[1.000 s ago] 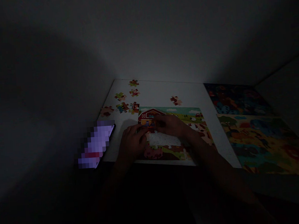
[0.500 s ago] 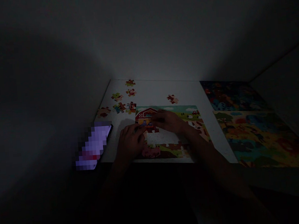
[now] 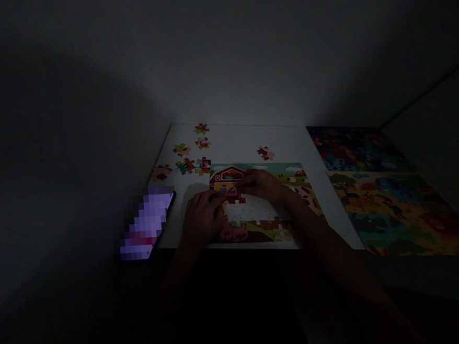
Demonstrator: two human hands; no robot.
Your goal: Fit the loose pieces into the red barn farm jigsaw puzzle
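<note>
A partly built farm jigsaw with a red barn lies on a white table in a dark room. My left hand rests on the puzzle's left edge, fingers curled toward the barn. My right hand lies across the puzzle's middle, fingertips pressed on pieces just below the barn. Both sets of fingertips meet at a small piece under the barn; whether either hand grips it is hard to tell in the dim light. An unfilled white gap shows below the hands.
Several loose puzzle pieces lie at the table's far left, one more piece behind the puzzle. A lit phone sits at the left table edge. Two finished colourful puzzles lie to the right. Walls close in behind.
Both hands stay at the same spot under the barn with only small finger shifts. The view has wobbled slightly.
</note>
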